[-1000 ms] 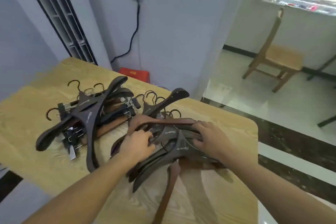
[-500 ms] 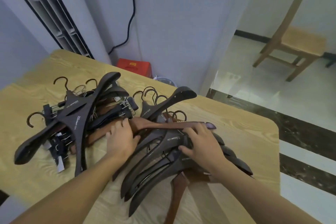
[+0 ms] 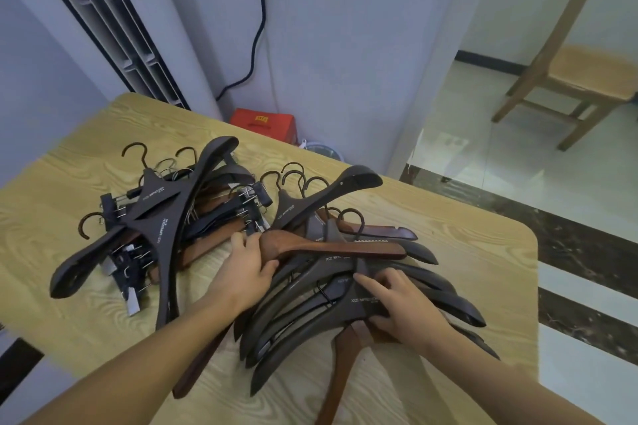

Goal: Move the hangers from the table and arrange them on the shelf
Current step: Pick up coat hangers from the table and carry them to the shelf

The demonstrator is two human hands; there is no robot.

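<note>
On the light wooden table (image 3: 448,241), the left hand (image 3: 247,271) grips a reddish-brown wooden hanger (image 3: 331,247), its long axis pointing right. The right hand (image 3: 405,309) pinches the fanned dark-brown wooden hangers (image 3: 310,317).

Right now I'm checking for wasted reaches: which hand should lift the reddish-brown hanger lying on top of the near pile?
Left. The left hand already touches the reddish-brown hanger at its neck; the right hand is busy with the dark hangers beneath.
</note>
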